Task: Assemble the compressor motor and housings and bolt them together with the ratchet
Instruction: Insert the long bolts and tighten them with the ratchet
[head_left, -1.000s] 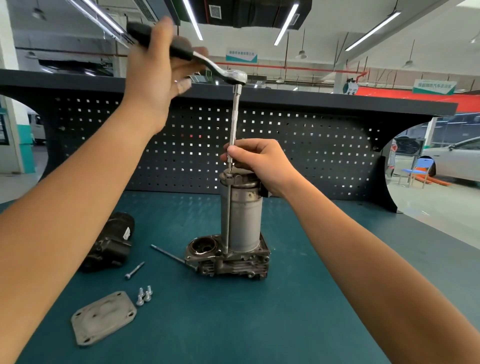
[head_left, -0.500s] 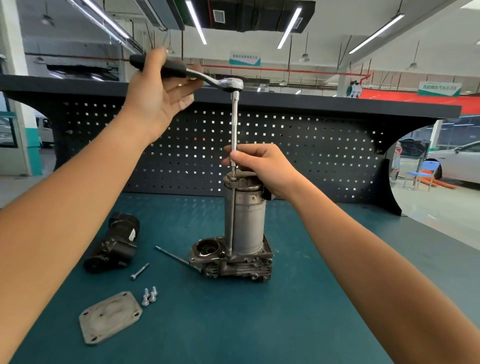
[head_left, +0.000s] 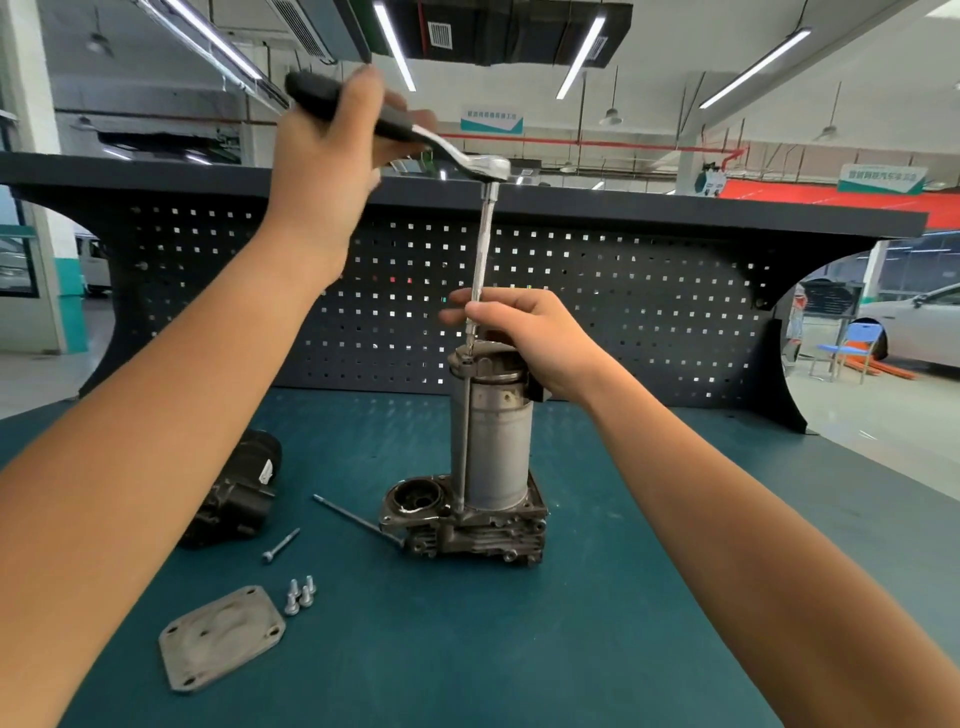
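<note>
The grey cylindrical compressor motor (head_left: 497, 447) stands upright on its finned metal housing (head_left: 467, 530) in the middle of the green table. A ratchet (head_left: 441, 148) with a long extension bar (head_left: 480, 260) stands vertically on a bolt at the motor's top left rim. My left hand (head_left: 322, 156) grips the ratchet's black handle, raised high. My right hand (head_left: 524, 332) pinches the lower end of the extension just above the motor cap. A long through-bolt runs down the motor's left side.
A black housing part (head_left: 239, 488) lies left of the motor. A long bolt (head_left: 356, 519), a shorter bolt (head_left: 280, 545), three small screws (head_left: 300, 595) and a square metal cover plate (head_left: 221, 636) lie at front left. A black pegboard wall (head_left: 623, 312) closes the table's back.
My left hand has swung the ratchet handle back and forth around the extension, ending tilted up to the left. The right hand stays on the extension. The camera view shifted slightly.
</note>
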